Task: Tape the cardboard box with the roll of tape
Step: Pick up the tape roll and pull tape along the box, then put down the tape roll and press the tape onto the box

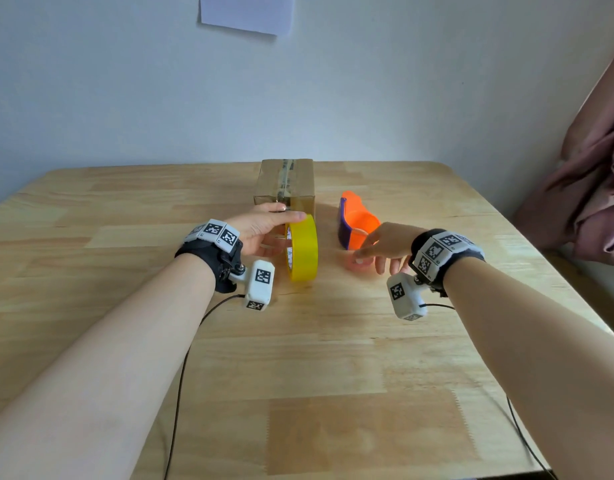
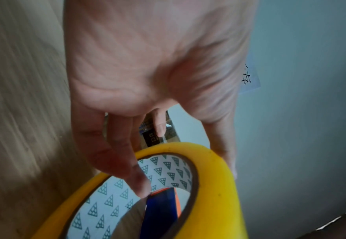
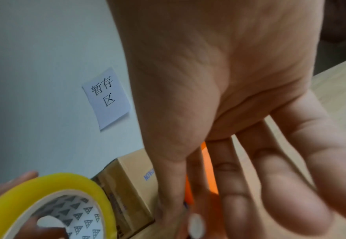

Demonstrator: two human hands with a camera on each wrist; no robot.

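Head view, entries left to right across the light wooden counter (image 1: 125, 209).

Left hand (image 1: 260, 233): grips the yellow roll of packing tape (image 1: 303, 249). Thumb lies over the outer rim, fingers reach into the white printed core; the left wrist view confirms a fingertip inside the core. The roll stands on edge on the counter, just in front of the box.

Brown cardboard box (image 1: 284, 183), rectangular: sits at the centre back of the counter, near the wall. A strip of clear tape already runs along its top seam and down the near face. Whether that strip belongs to this job cannot be told.

Orange and purple plastic tape dispenser (image 1: 355, 225): lies on the counter just right of the box, empty of any roll.

Right hand (image 1: 381, 245): hovers over the counter just in front of the dispenser, fingers spread and relaxed, holding nothing.

Status, judged: early stage. Roll is in hand, but no free tape end appears drawn out. Remaining: find the end, stick it to the box, pull a strip along the seam, cut it.
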